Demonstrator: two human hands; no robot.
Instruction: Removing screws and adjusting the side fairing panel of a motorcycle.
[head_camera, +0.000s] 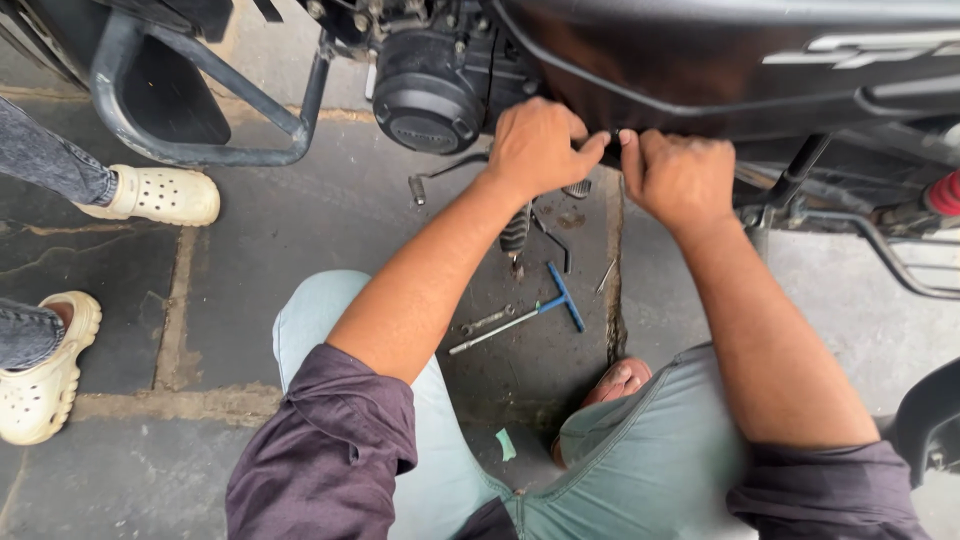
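Head view: the person squatted on the stone floor (300, 220) beside a black motorcycle, looking down at both hands.
Left hand (535, 145): curled, fingers pinched at the lower edge of the black side panel (700, 80), just beside the round engine cover (428, 92).
Right hand (675, 178): also curled, fingertips pressed on the same edge, touching the left hand's fingertips.
What was gripped: something small at the panel's seam; too hidden by the fingers to name.
Tools: a blue-handled T-wrench (530, 310) and a small spanner (487, 320) lay on the floor between the knees, apart from both hands; a thin metal pin (605, 277) lay near them.
Progress, as judged: the panel sat against the bike's body and the tools lay unused, so the hand work at the seam appeared to be mid-way, with the panel neither clearly free nor clearly fastened.
Bystander: another person's feet in cream clogs (160, 195) stood at the left, well apart.
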